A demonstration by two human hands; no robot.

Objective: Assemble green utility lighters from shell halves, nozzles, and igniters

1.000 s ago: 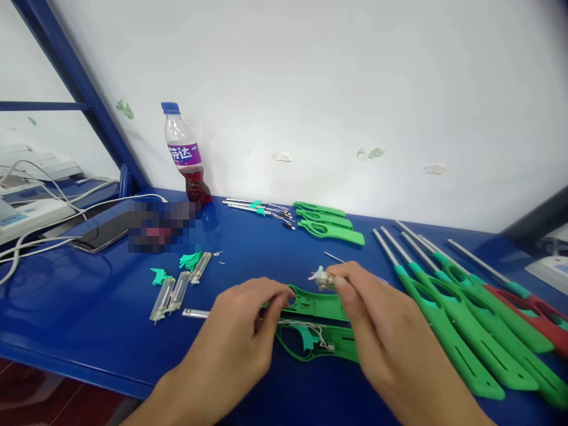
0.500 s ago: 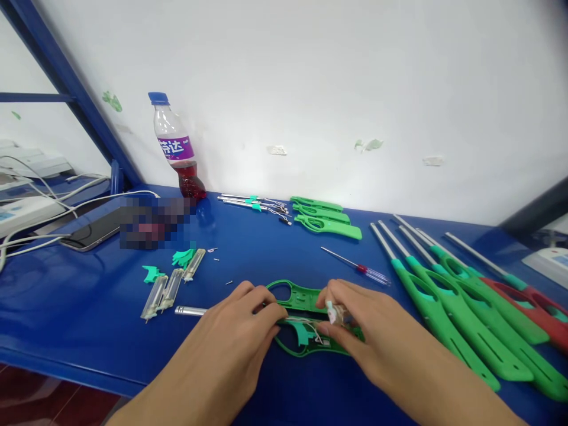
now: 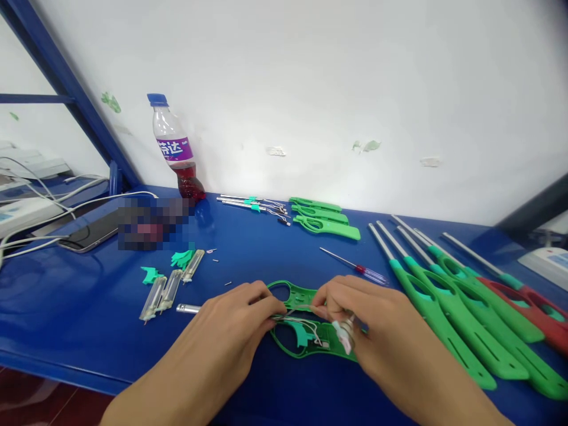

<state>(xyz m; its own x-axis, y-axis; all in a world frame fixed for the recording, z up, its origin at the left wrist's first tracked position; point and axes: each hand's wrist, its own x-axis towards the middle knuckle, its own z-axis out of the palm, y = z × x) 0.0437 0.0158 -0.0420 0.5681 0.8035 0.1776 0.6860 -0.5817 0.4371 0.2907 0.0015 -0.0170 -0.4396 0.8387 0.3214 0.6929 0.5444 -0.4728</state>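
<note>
My left hand (image 3: 244, 319) is closed over the front end of an opened green gas lighter, its thumb and finger pinching near a thin grey tube (image 3: 298, 309). The lighter's metal barrel (image 3: 188, 309) sticks out to the left of that hand. In my right hand (image 3: 359, 305) is a small clear fuel tank (image 3: 347, 336) with a whitish end, while the fingertips pinch the other end of the thin tube. The near half shell (image 3: 306, 355) holds a teal trigger (image 3: 303, 335) and white wires (image 3: 314, 326). Behind it lies the other half shell (image 3: 299, 296), partly covered by my right hand.
A screwdriver (image 3: 355, 268) lies behind my right hand. Several assembled lighters (image 3: 457, 313) lie at right. Clear tanks (image 3: 171, 290) and teal triggers (image 3: 151, 274) are at left. Barrels with wires (image 3: 244, 204), green shells (image 3: 328, 227) and a bottle (image 3: 177, 148) are along the wall.
My right hand has turned, tipping the fuel tank's whitish end down toward me. The thin tube now shows stretched between both hands' fingertips. My left hand stays nearly in place.
</note>
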